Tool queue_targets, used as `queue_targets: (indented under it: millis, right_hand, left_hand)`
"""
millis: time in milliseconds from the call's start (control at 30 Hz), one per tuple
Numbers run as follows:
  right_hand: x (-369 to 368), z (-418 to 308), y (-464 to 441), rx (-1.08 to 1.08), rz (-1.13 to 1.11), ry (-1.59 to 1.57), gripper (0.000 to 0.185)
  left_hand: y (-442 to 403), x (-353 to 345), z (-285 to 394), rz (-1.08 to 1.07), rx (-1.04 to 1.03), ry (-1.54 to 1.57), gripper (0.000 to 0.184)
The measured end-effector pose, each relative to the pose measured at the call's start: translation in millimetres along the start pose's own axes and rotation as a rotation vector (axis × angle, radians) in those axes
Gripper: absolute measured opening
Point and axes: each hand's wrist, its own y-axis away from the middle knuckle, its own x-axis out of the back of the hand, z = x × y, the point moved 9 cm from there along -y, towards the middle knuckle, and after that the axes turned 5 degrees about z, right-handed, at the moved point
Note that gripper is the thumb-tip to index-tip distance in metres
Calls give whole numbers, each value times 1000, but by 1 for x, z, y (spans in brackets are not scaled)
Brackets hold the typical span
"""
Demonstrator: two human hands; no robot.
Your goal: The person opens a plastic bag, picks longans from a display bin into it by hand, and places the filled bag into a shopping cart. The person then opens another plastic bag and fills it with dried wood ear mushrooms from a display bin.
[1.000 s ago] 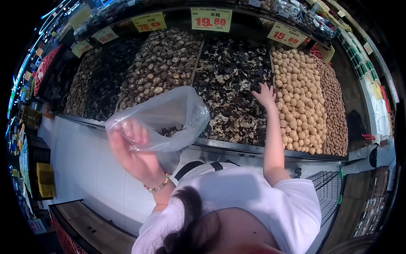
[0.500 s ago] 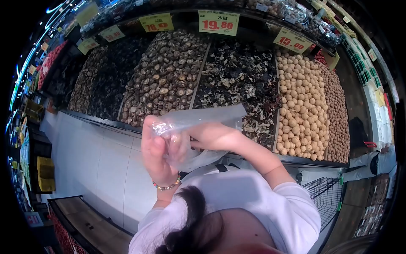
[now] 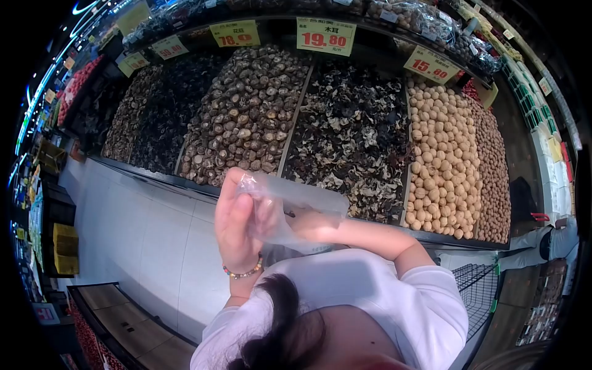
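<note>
My left hand (image 3: 237, 219), wearing a beaded bracelet, is raised with its fingers closed on the rim of a clear plastic bag (image 3: 314, 200). The bag stretches to the right from those fingers. My right hand (image 3: 311, 227) shows hazily through the film, low in the bag or behind it; I cannot tell which. Its fingers look bent together, with a small dark bit at their tips. Just beyond the hands lie dried black fungus (image 3: 351, 135) and dried shiitake mushrooms (image 3: 246, 117) in neighbouring bins.
Walnuts (image 3: 441, 166) and smaller brown nuts (image 3: 491, 172) fill bins at the right. Price signs (image 3: 325, 37) line the back. A black wire basket (image 3: 475, 290) is at lower right, near another person's legs (image 3: 524, 246). A wooden-topped stand (image 3: 129, 324) is at lower left.
My right hand has drawn back toward my body and slightly lower. The bag's far end has dropped and turned downward. My left hand keeps its hold, shifted slightly right.
</note>
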Motion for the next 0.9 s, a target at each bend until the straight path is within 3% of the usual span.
queue_targets:
  millis: [100, 200, 367, 467, 567, 633, 700, 767, 867, 900]
  right_hand:
    - [-6, 40, -1, -124, 35, 17, 49]
    - [-2, 44, 11, -313, -121, 265, 52]
    - [-5, 70, 8, -323, -167, 359, 57]
    - [-6, 95, -1, -262, -165, 370, 61]
    - [4, 116, -13, -133, -24, 344, 65]
    - [26, 100, -11, 10, 226, 316, 45]
    - [39, 79, -6, 192, 295, 82, 36]
    - [59, 19, 5, 403, 176, -351, 37]
    - [62, 1, 17, 434, 276, -167, 39]
    - [54, 21, 11, 335, 293, -43, 37]
  left_hand:
    - [-2, 1, -17, -13, 140, -28, 17]
    - [-5, 0, -33, -66, 266, 31, 12]
    - [-8, 3, -40, -47, 283, 52, 11]
    - [-13, 5, -50, -25, 315, 44, 11]
    - [-15, 9, -59, -46, 372, 70, 9]
    - [-17, 10, -64, -62, 400, 92, 8]
    - [-18, 12, -68, -63, 412, 101, 8]
    - [-18, 11, -71, -74, 418, 140, 8]
    - [-18, 11, -72, -71, 420, 151, 8]
    - [-19, 11, -73, -65, 417, 147, 8]
